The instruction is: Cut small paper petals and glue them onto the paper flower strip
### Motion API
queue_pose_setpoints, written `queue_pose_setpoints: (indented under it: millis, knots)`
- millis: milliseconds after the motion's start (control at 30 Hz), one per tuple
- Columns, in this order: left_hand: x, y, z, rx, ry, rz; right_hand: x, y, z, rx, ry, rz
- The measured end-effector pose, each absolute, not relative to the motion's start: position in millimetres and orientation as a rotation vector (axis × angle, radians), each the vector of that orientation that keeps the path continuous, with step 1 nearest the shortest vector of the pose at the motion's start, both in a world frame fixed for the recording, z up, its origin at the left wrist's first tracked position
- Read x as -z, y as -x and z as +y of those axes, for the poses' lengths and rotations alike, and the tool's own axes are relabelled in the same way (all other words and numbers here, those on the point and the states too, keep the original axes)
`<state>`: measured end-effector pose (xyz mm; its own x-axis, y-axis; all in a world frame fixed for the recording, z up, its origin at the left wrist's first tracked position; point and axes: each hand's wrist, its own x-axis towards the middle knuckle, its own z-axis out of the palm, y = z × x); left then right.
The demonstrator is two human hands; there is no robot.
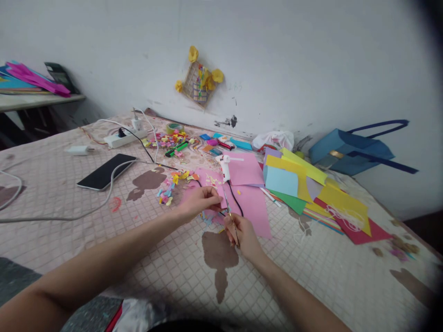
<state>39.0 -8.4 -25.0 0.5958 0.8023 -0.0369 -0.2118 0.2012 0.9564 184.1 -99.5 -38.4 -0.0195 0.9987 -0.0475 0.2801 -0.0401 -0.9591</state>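
Note:
My right hand (240,233) is closed round a pair of scissors (228,208), whose blades point up and away from me. Just left of the blades, my left hand (205,202) is pinched, and what lies between its fingertips is too small to make out. Beneath and beyond both hands lie pink sheets (256,207). A white glue gun (224,167) with a black cable rests on them. Small paper scraps (207,217) are scattered under my left hand, and a heap of coloured paper pieces (166,190) sits to its left.
Coloured paper sheets (282,181) and a blue bag (349,150) are on the right. A black tablet-like device (106,172), cables and a power strip (125,137) lie on the left. Tape (175,127), a green cutter (176,148) and more paper pieces are towards the wall.

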Motion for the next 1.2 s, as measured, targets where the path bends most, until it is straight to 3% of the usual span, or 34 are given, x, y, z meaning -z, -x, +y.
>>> queue_pose_setpoints:
  millis: [600,967,1200]
  knots:
    - [21,-38,-14,-0.656,-1.371,0.628,33,-188,-93,-1.183,1.299,-1.044]
    - [21,-37,-9,-0.720,-1.366,0.620,24,-195,-91,-1.303,1.338,-1.194]
    - [21,-35,-7,-0.688,-1.438,0.619,25,-202,-87,-1.199,1.303,-1.094]
